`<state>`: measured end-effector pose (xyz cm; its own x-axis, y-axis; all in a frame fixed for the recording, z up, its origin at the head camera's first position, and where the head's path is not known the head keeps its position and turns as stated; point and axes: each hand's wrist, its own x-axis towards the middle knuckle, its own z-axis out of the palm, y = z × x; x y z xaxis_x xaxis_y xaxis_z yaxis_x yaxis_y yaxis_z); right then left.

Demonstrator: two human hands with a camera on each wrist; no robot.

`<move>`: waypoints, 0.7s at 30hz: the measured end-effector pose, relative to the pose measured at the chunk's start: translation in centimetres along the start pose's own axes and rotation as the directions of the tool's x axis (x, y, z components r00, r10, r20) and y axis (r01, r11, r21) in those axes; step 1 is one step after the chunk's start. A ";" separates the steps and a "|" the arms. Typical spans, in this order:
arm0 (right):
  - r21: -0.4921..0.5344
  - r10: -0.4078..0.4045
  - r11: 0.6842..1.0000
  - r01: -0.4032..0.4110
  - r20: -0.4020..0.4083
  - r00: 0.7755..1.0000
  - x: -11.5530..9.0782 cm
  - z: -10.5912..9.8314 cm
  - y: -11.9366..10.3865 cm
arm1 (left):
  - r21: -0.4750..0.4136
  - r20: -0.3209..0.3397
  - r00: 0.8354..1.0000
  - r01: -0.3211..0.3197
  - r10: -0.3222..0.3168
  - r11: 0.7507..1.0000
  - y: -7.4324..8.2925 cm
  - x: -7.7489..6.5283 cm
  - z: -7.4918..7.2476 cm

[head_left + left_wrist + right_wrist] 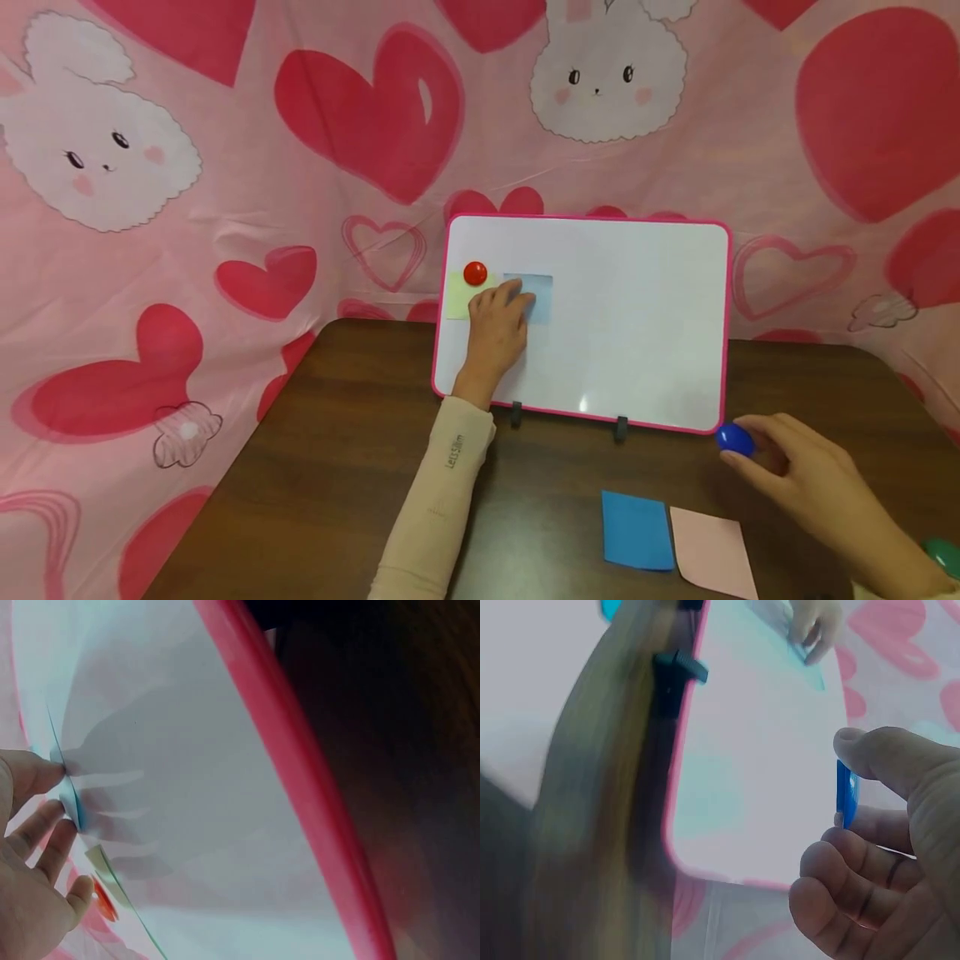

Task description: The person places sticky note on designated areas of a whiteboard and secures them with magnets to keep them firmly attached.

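Observation:
A whiteboard point(637, 333) with a pink frame stands upright on the table. My left hand point(498, 329) touches a light blue sticky note point(542, 300) on the board's left part, its fingertips point(56, 772) spread over the paper. Beside that note is a pale green sticky note point(459, 304), held by a red round magnet point(475, 273) and partly hidden by the hand. Off the board's lower right corner, my right hand point(813, 471) pinches a blue round magnet point(736, 439) between thumb and fingers; the right wrist view shows this magnet point(847, 793) edge-on.
On the dark wooden table point(300, 483) lie a bright blue sticky note point(637, 531) and a pink one point(712, 550). A green magnet point(942, 557) sits at the right edge, partly behind my right forearm. Black clips point(621, 429) support the board. A heart-patterned cloth point(360, 117) hangs behind.

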<state>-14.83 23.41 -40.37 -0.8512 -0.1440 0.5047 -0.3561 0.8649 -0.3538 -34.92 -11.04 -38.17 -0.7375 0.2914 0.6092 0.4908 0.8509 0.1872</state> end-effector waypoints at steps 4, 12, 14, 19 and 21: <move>0.017 -0.043 0.999 0.043 0.004 0.999 1.2 0.7 -1.1 | 0.005 -0.005 1.000 0.001 -0.001 1.000 0.0 0.0 0.2; 0.022 -0.112 0.993 0.114 -0.071 0.991 2.6 2.0 -2.2 | -0.009 0.024 1.000 0.020 -0.020 1.000 0.1 0.0 0.1; 0.029 -0.140 0.989 0.143 -0.094 0.986 3.1 2.2 -2.3 | -0.007 0.025 0.999 0.022 -0.022 1.000 0.2 0.0 0.1; 0.056 -0.147 0.987 0.153 -0.095 0.985 4.4 2.6 -3.3 | 0.007 0.017 1.000 0.023 -0.023 1.000 0.2 0.0 0.1; 0.074 -0.143 0.986 0.150 -0.095 0.985 5.0 2.7 -3.7 | 0.010 0.019 1.000 0.022 -0.023 1.000 0.2 -0.1 0.2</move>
<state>-18.80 18.20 -38.61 -0.7512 -0.2194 0.6225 -0.5073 0.7954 -0.3318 -34.89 -10.80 -38.33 -0.7569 0.2801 0.5904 0.4693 0.8617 0.1929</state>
